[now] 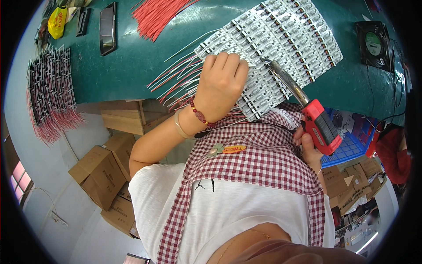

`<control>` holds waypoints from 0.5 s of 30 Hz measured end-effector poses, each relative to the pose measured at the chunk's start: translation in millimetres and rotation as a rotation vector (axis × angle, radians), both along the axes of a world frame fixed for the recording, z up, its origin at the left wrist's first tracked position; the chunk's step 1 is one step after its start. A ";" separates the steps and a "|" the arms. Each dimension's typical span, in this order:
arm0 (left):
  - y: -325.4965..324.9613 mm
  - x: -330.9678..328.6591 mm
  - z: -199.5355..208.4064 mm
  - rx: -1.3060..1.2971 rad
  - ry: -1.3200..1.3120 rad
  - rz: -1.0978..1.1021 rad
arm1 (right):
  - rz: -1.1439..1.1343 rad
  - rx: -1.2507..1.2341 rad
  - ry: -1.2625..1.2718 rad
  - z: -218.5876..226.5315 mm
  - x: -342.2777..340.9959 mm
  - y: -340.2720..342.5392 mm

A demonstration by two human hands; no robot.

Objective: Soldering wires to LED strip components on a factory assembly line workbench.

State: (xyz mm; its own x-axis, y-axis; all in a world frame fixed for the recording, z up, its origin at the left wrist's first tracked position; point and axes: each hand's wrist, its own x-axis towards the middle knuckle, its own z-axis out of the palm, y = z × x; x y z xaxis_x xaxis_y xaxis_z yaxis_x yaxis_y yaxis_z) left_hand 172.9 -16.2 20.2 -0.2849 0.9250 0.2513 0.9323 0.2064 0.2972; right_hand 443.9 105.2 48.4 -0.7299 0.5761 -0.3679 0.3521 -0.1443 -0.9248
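Observation:
My right hand [310, 148] grips a red and black soldering gun [323, 127]. Its metal barrel slants up and left, and the tip is over a panel of small white circuit boards [290, 35] on the bench. Close to that tip, my left hand [222, 83] is closed above the panel's left part, knuckles up; what its fingertips pinch is hidden. Red and white wires [176, 83] stick out leftward from the panel's left edge, some passing under my left hand and wrist.
A bundle of red wires [156, 17] lies at the back of the green bench [127, 70]. Wired board panels [50, 88] hang over its left end. A phone [108, 28], a yellow packet [57, 23] and a black fan [374, 45] sit around. Below are cardboard boxes [99, 176] and a blue basket [351, 143].

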 end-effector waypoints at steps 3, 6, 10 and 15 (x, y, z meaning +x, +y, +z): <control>-2.4 2.2 -1.7 0.076 0.014 -0.004 | -0.016 -0.023 -0.007 1.0 3.3 -2.3; -3.7 7.1 -4.8 0.146 -0.027 -0.026 | -0.027 -0.036 -0.018 0.4 6.7 -2.1; -3.2 9.0 -9.5 0.168 -0.100 -0.049 | -0.021 -0.065 -0.027 -5.5 13.7 -1.7; -3.4 10.3 -10.0 0.151 -0.106 -0.041 | 0.021 0.064 -0.051 -20.8 27.0 -3.6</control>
State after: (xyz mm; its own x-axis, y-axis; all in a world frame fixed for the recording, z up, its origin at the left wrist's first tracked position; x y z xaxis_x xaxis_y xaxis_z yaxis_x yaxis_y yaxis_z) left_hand 183.2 -19.7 10.2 -0.2802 0.8904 0.3586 0.9006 0.1145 0.4193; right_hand 470.9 101.7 27.6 -0.7234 0.5846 -0.3675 0.4009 -0.0777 -0.9128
